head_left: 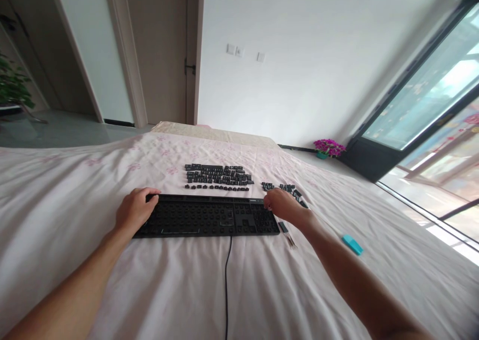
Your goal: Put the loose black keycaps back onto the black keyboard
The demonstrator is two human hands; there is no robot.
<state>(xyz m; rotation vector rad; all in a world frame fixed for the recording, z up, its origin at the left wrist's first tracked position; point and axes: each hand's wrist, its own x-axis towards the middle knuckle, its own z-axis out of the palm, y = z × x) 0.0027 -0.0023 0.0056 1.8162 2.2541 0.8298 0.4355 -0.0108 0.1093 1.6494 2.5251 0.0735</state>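
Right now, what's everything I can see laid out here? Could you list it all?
keyboard: one, black, keycaps removed, on the bed sheet in front of the person, cable running toward the camera.
loose keycaps: many, black, set in rows on the sheet beyond the keyboard.
smaller keycap cluster: several, black, beyond the keyboard's right end.
teal object: one, on the sheet to the right.
bed sheet: one, pale pink with a faint floral print.
potted flowers: one, magenta, on the floor by the window.
green plant: one, far left.
left hand: on the keyboard's left end.
right hand: at the keyboard's right end, fingers curled.
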